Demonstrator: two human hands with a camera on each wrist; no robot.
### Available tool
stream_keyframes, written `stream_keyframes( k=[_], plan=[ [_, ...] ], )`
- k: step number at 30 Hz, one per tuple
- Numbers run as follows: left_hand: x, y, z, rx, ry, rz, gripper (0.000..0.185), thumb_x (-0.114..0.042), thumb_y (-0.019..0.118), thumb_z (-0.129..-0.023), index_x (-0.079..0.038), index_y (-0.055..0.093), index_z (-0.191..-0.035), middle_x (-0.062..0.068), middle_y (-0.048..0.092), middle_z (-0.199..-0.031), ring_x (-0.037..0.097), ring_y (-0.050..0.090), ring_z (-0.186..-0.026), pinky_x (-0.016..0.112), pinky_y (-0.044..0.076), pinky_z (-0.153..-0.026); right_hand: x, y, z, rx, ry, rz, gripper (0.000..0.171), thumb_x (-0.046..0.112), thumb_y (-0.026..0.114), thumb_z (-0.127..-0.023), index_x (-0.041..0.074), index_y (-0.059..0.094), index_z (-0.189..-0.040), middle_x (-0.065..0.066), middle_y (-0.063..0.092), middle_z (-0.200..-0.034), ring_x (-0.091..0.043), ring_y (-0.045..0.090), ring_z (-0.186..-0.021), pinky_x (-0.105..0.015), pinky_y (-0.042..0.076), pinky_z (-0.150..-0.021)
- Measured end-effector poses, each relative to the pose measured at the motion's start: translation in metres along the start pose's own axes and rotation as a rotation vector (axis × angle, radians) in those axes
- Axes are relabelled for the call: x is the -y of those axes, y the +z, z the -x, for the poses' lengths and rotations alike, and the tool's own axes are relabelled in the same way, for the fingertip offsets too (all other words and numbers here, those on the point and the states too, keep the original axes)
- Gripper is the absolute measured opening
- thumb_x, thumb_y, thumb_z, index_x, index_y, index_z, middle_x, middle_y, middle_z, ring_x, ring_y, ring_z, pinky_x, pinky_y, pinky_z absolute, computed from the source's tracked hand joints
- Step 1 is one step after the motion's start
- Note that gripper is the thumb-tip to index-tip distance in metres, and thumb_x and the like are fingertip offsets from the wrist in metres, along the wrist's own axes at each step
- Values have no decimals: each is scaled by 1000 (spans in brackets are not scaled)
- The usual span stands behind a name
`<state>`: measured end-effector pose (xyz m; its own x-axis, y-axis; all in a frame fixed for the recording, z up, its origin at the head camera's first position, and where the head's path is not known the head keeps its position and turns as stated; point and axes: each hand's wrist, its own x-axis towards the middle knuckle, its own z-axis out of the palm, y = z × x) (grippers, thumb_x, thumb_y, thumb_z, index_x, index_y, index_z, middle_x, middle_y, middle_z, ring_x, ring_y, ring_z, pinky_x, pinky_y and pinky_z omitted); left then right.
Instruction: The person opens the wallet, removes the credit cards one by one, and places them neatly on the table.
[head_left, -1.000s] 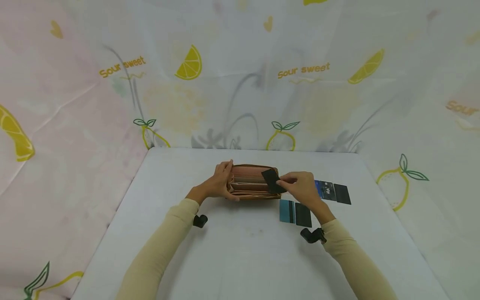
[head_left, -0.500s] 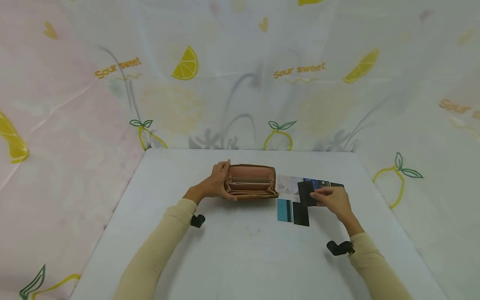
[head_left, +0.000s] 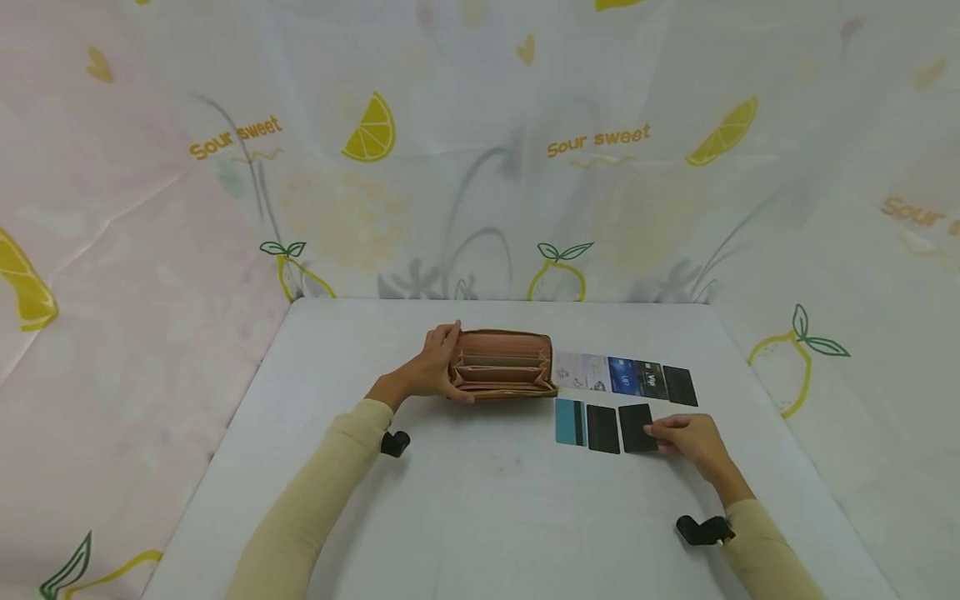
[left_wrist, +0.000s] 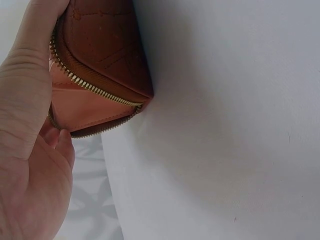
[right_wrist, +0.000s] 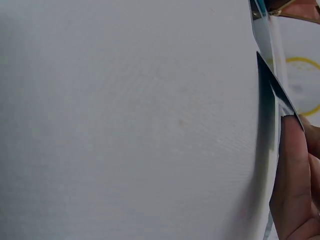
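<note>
A person's right hand (head_left: 693,437) rests on the white tabletop (head_left: 480,517), its fingertips pinching the right edge of a black card (head_left: 637,427). The card lies flat or nearly so, just left of the hand, long axis running away from the person, last in a near row beside another black card (head_left: 603,428) and a teal card (head_left: 570,422). Well to the left, the left hand (head_left: 431,371) grips the end of an open brown wallet (head_left: 504,365), which stretches left to right.
</note>
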<state>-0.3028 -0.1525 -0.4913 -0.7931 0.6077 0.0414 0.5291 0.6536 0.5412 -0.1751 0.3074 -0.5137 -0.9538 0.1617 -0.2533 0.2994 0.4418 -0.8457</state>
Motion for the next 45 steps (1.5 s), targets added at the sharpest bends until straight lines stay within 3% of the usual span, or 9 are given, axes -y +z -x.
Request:
stream_keyframes(
  k=[10, 18, 27, 31, 34, 36, 39, 41, 45],
  plan=[
    [3, 1, 1, -12, 14, 0, 141, -51, 88, -65, -5, -10, -155, 15, 9, -152, 31, 17, -130, 50, 30, -106, -6, 8, 3, 13, 54, 9, 32, 21, 84, -78, -5, 74, -94, -3, 69, -72, -12, 64, -56, -23, 52, -55],
    [4, 0, 1, -15, 23, -16, 142, -59, 85, -64, -4, -10, -155, 16, 9, -152, 31, 17, -130, 50, 31, -106, 14, 8, 3, -26, -22, 412, 32, 31, 84, -76, 1, 76, -79, 0, 66, -60, -12, 61, -54, -31, 46, -61],
    [3, 3, 0, -5, 38, 13, 143, -59, 85, -64, -4, -11, -154, 16, 9, -151, 32, 16, -131, 50, 31, -106, 22, 7, 2, 5, -23, 467, 27, 24, 82, -79, 1, 71, -70, -1, 63, -53, -15, 62, -49, -29, 46, -53],
    [4, 1, -1, 2, 26, 10, 143, -61, 84, -64, -5, -11, -155, 15, 9, -152, 31, 16, -132, 50, 31, -106, 26, 3, -1, -61, -126, 454, 30, 26, 75, -87, -2, 71, -76, -5, 66, -60, -18, 63, -52, -30, 47, -51],
    [5, -2, -3, 12, 25, 20, 140, -59, 83, -66, -5, -9, -155, 15, 10, -152, 32, 14, -134, 50, 30, -108, 41, -4, -8, -231, -263, 475, 36, 31, 69, -92, -5, 72, -87, -14, 70, -74, -26, 67, -64, -37, 51, -55],
    [5, -6, -3, 11, 23, 31, 136, -57, 84, -67, -4, -6, -156, 16, 13, -152, 33, 15, -135, 51, 30, -108, 56, -7, -14, -368, -374, 493, 38, 32, 65, -95, -6, 71, -98, -20, 71, -87, -34, 67, -75, -45, 52, -63],
    [7, -10, -3, -6, 15, 43, 127, -56, 81, -72, -2, 2, -156, 16, 18, -151, 33, 18, -135, 51, 29, -108, 80, -12, -25, -512, -525, 521, 44, 33, 63, -96, -5, 66, -118, -24, 66, -113, -42, 61, -103, -55, 47, -87],
    [9, -10, -3, -28, 1, 50, 119, -57, 77, -76, -3, 7, -156, 15, 23, -152, 32, 22, -136, 51, 30, -108, 93, -14, -33, -537, -602, 555, 54, 35, 62, -95, -3, 57, -132, -25, 57, -129, -43, 52, -118, -57, 40, -98],
    [16, -9, -4, -102, -52, 78, 99, -56, 66, -87, -10, 15, -157, 10, 31, -152, 27, 30, -138, 51, 32, -108, 109, -13, -43, -477, -693, 651, 74, 44, 59, -93, 0, 36, -149, -24, 34, -151, -43, 31, -137, -56, 26, -109]
  ],
)
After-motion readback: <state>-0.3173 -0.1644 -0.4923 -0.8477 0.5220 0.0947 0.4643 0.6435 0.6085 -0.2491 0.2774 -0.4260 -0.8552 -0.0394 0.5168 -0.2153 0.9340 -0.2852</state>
